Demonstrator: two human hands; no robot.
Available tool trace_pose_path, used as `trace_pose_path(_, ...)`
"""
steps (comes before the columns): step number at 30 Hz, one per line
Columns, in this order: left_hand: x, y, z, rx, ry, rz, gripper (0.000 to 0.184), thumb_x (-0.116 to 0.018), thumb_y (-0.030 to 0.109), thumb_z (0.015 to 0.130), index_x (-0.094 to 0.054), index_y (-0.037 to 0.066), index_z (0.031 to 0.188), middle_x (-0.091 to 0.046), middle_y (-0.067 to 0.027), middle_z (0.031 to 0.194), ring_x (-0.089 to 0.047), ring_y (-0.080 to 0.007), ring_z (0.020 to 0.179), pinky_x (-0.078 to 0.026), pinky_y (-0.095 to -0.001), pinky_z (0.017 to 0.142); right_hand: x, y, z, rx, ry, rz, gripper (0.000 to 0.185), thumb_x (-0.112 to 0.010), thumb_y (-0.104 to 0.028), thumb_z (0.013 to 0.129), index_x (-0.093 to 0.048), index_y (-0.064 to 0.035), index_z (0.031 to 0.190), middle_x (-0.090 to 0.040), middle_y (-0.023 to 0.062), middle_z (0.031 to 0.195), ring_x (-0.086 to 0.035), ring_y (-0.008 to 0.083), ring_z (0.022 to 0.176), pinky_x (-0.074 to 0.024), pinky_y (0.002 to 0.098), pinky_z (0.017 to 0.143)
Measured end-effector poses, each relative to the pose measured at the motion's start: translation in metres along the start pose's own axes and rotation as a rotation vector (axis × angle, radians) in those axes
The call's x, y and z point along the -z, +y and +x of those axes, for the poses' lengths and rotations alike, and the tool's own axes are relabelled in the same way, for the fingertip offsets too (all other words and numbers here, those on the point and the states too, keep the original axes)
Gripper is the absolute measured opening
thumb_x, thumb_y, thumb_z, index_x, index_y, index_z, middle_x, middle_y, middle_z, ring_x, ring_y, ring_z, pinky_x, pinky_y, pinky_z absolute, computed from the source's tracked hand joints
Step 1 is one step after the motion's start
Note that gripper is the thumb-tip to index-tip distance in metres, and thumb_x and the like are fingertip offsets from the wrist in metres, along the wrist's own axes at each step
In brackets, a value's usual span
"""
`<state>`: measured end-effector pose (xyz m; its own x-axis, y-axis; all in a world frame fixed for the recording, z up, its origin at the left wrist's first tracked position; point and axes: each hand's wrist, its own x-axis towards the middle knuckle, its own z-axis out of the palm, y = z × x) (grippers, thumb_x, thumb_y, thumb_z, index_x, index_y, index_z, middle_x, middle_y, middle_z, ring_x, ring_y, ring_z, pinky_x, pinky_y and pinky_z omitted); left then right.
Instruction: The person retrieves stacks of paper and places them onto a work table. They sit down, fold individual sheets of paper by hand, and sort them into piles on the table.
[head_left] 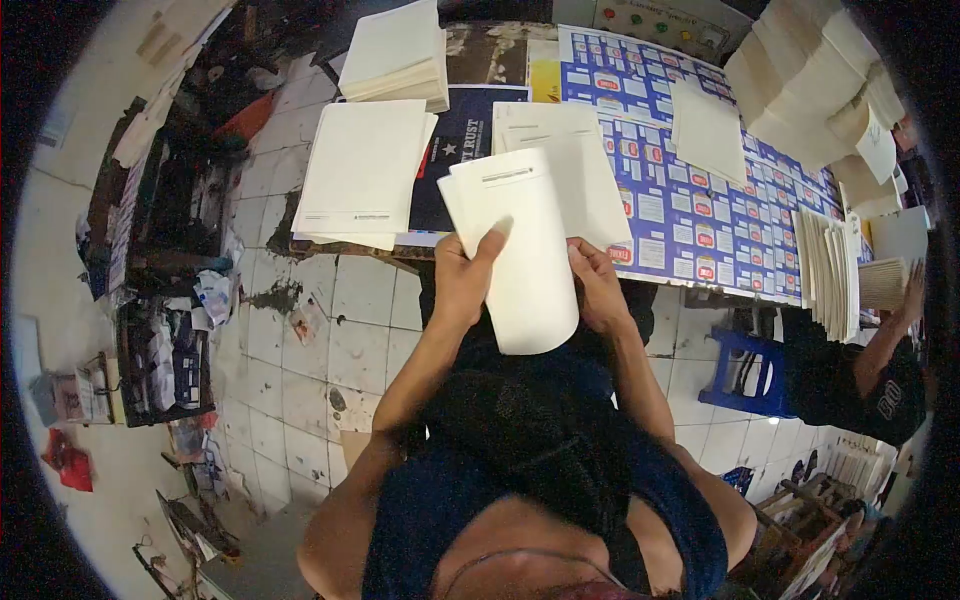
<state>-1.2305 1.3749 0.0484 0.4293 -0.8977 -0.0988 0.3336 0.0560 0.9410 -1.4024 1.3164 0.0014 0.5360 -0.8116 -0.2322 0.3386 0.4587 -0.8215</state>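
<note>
Right now the action is dead centre: a handful of held sheets, cream-white and at least 2 layers deep, hangs over the near edge of the table, and that's our clock hub. Far end up towards 12, carrying a short printed heading; near end down at 6, bowed into a soft curve. The left hand comes in at 8 o'clock, closed on the edge, thumb pressed flat on the top face. Over at 4, the right hand is half curled against the opposite edge; whether it pinches or merely touches, I cannot tell.

Round the table we go! At 1 o'clock, a loose pile sits partly behind the sheets. At 10, a flat stack with print along its near edge; at 11, a thicker stack. Blue printed sheeting covers the tabletop towards 2, with a few loose papers lying on it. Out at 3 o'clock, a bundle of paper stands on edge, and just past it a co-worker's hand is at another stack. Down at 4, well apart, a blue stool stands on white tiles.
</note>
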Motion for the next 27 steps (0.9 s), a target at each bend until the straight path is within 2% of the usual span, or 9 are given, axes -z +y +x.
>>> trace_pose_path(1, 0.006, -0.001, -0.002, 0.046, -0.079, 0.047, 0.029, -0.057, 0.019, 0.093, -0.063, -0.006, 0.104, -0.068, -0.0093, 0.088, -0.064, -0.0131, 0.073, -0.053, -0.0255, 0.064, -0.001, 0.005, 0.002, -0.008, 0.013, 0.018, 0.02, -0.054, -0.02, 0.095, -0.057, -0.0015, 0.101, -0.065, 0.0024, 0.083, -0.058, 0.0064, 0.07, -0.0484, 0.0216, 0.064)
trace_pose_path(4, -0.005, 0.006, -0.01, 0.064, -0.09, -0.243, 0.032, -0.052, 0.023, 0.096, -0.061, -0.006, 0.108, -0.067, -0.0096, 0.093, -0.064, -0.0129, 0.078, -0.054, -0.0268, 0.07, 0.004, 0.013, 0.007, 0.005, 0.068, 0.04, 0.021, -0.054, -0.022, 0.095, -0.058, -0.0021, 0.1, -0.064, 0.0028, 0.083, -0.059, 0.0071, 0.072, -0.049, 0.0223, 0.066)
trace_pose_path(5, -0.001, 0.002, -0.012, 0.073, -0.123, -0.263, 0.033, -0.05, 0.024, 0.097, -0.059, -0.005, 0.112, -0.066, -0.0099, 0.099, -0.064, -0.0123, 0.084, -0.053, -0.0277, 0.075, 0.004, 0.011, 0.006, 0.025, 0.088, 0.033, 0.021, -0.054, -0.023, 0.095, -0.058, -0.0023, 0.098, -0.064, 0.0027, 0.083, -0.059, 0.0073, 0.071, -0.0492, 0.0228, 0.066)
trace_pose_path(8, 0.006, -0.003, -0.012, 0.086, -0.131, -0.268, 0.037, -0.049, 0.028, 0.097, -0.058, -0.004, 0.114, -0.066, -0.0108, 0.1, -0.064, -0.0133, 0.088, -0.053, -0.0281, 0.077, 0.006, 0.01, 0.007, 0.061, 0.131, 0.035, 0.021, -0.056, -0.024, 0.095, -0.058, -0.0033, 0.093, -0.064, 0.0022, 0.081, -0.059, 0.0079, 0.069, -0.0502, 0.0239, 0.064)
trace_pose_path(15, -0.001, -0.004, -0.013, 0.286, -0.223, -0.725, 0.043, -0.046, 0.036, 0.097, -0.049, 0.003, 0.125, -0.059, -0.0125, 0.117, -0.06, -0.0202, 0.104, -0.052, -0.0367, 0.088, 0.004, 0.013, 0.008, -0.008, 0.054, 0.186, 0.021, -0.058, -0.025, 0.093, -0.058, -0.0052, 0.086, -0.063, 0.0019, 0.079, -0.06, 0.0095, 0.066, -0.0516, 0.0255, 0.062)
trace_pose_path(18, 0.001, -0.009, -0.012, 0.26, -0.306, -0.823, 0.044, -0.045, 0.035, 0.097, -0.045, 0.005, 0.13, -0.056, -0.0126, 0.122, -0.058, -0.0218, 0.109, -0.05, -0.0378, 0.091, 0.012, 0.022, 0.011, -0.057, -0.033, 0.218, 0.032, -0.05, -0.027, 0.097, -0.058, 0.0019, 0.108, -0.066, 0.0097, 0.1, -0.064, 0.0147, 0.088, -0.0527, 0.0299, 0.08)
trace_pose_path(21, -0.001, -0.01, -0.011, 0.256, -0.301, -0.871, 0.044, -0.045, 0.034, 0.097, -0.045, 0.005, 0.13, -0.057, -0.0128, 0.122, -0.058, -0.0229, 0.11, -0.05, -0.0384, 0.092, 0.007, 0.019, 0.01, -0.011, 0.014, 0.215, 0.033, -0.05, -0.028, 0.097, -0.058, 0.0019, 0.108, -0.066, 0.01, 0.098, -0.064, 0.0149, 0.086, -0.0529, 0.0297, 0.079)
trace_pose_path(24, 0.001, -0.002, -0.01, 0.267, -0.248, -0.812, 0.043, -0.045, 0.033, 0.097, -0.046, 0.005, 0.129, -0.057, -0.0126, 0.121, -0.059, -0.0233, 0.109, -0.05, -0.0392, 0.093, -0.008, -0.008, 0.005, 0.041, 0.164, 0.047, 0.028, -0.055, -0.028, 0.095, -0.061, -0.0011, 0.094, -0.066, 0.0047, 0.085, -0.061, 0.0098, 0.072, -0.052, 0.0266, 0.065)
trace_pose_path(27, 0.005, -0.003, -0.012, 0.28, -0.256, -0.844, 0.043, -0.045, 0.033, 0.097, -0.046, 0.005, 0.129, -0.058, -0.0125, 0.121, -0.059, -0.0233, 0.108, -0.05, -0.0393, 0.093, -0.003, -0.008, 0.007, 0.023, 0.056, 0.008, 0.03, -0.054, -0.028, 0.095, -0.063, 0.0009, 0.094, -0.066, 0.0065, 0.084, -0.062, 0.0104, 0.072, -0.0522, 0.0263, 0.066)
